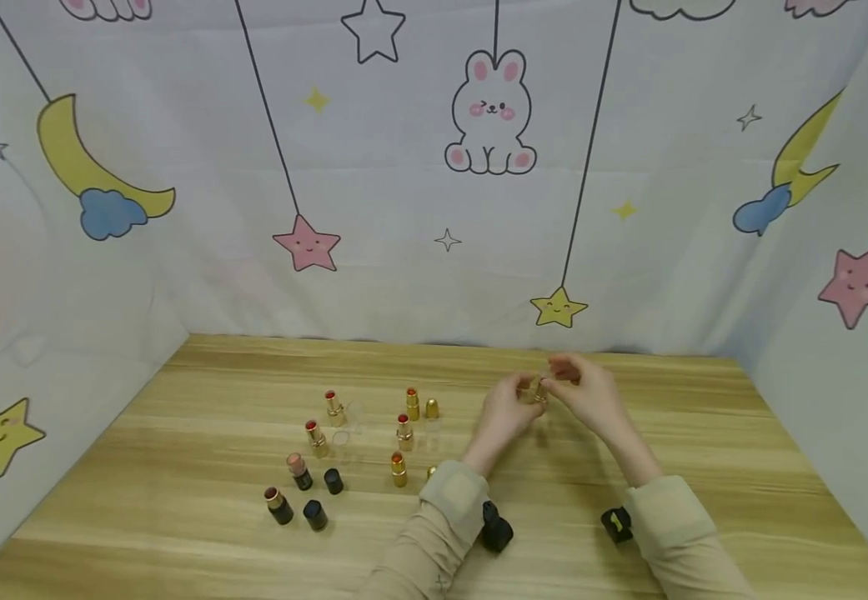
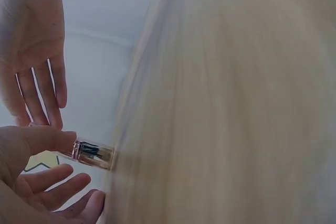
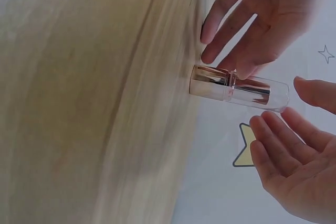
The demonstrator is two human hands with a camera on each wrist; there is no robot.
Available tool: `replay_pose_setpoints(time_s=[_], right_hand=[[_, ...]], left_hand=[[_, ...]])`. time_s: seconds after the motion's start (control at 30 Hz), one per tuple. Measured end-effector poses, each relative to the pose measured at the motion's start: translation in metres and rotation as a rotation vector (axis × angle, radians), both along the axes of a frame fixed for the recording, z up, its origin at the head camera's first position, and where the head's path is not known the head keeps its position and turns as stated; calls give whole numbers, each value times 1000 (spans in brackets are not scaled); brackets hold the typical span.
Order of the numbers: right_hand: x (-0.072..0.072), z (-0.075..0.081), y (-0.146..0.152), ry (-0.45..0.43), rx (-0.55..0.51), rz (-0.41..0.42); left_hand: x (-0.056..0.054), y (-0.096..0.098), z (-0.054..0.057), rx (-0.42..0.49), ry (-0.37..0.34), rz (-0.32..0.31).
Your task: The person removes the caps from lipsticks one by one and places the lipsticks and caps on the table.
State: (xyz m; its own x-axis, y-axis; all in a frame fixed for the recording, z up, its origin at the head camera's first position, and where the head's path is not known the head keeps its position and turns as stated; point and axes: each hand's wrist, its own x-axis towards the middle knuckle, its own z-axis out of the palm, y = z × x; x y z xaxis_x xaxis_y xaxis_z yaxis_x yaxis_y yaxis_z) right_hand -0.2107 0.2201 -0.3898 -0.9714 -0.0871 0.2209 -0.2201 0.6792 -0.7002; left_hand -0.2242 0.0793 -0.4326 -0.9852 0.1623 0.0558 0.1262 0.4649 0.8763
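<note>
A gold lipstick (image 1: 538, 393) with a clear cap (image 3: 279, 96) over its upper part stands upright at the back right of the table; whether its base touches the wood I cannot tell. My left hand (image 1: 504, 414) pinches its lower part (image 2: 95, 152) between thumb and fingers. Close to the cap is my right hand (image 1: 593, 402), with its fingers extended. In the right wrist view, the right thumb (image 3: 317, 94) is apart from the cap, and the fingertips lie at or very near its side.
Uncapped lipsticks stand left of my hands, such as a gold one (image 1: 404, 433), a pink-tipped one (image 1: 299, 472) and a black-based one (image 1: 279, 506). Beside them are black caps (image 1: 315, 515), a gold cap (image 1: 432, 408) and clear caps (image 1: 340, 442). A printed cloth (image 1: 403, 292) hangs behind the table.
</note>
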Motion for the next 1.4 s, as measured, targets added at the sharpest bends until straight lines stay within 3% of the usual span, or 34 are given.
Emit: replay_pose_setpoints(time_s=[0.2,0.77,1.1,1.4], right_hand=[[-3,-2,-1,6,-1,4],[-7,-10,-7,20,-10,-25],[-4,-10,-7,28,-19,-47],[-2,-10,-5,56,-21,-45]], left_hand=[[-4,3,-7,102,-48,19],[-9,9,-15,15,25,42],[-7,8,-17,26,59,33],[-3,7,-14,72,32,-3]])
